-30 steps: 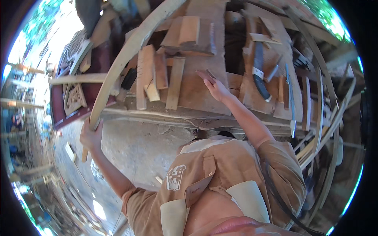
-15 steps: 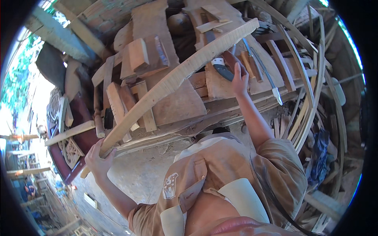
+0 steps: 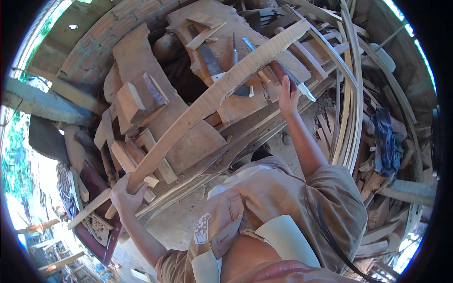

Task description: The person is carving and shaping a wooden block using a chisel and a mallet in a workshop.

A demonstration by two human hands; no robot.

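My left hand point(image 3: 126, 195) is wrapped round the lower end of a long curved wooden strip point(image 3: 188, 119). The strip slants up to the right across the bench, its wavy-edged far end beyond my right hand. Closed on a dark reddish-brown flat piece point(image 3: 280, 71), my right hand point(image 3: 289, 96) is near the strip's far part; the kind of piece is unclear. Partly under the strip lies a handsaw point(image 3: 210, 61) with a dark handle. A pale-tipped tool point(image 3: 306, 91) lies just right of my right hand, and a thin screwdriver-like tool point(image 3: 234, 51) is beyond the strip.
Rough wooden slabs point(image 3: 196, 141) form the bench top, with wood blocks point(image 3: 132, 101) and offcuts on it. Long bent strips point(image 3: 351, 104) stand at the right beside scrap wood and a dark plastic bag point(image 3: 387, 141). A carved panel point(image 3: 100, 228) leans at the left.
The view has turned, so the bench and its tools appear farther left. My right hand, with the dark piece, now lies nearer the pale-tipped tool than the saw handle. My left hand keeps its hold.
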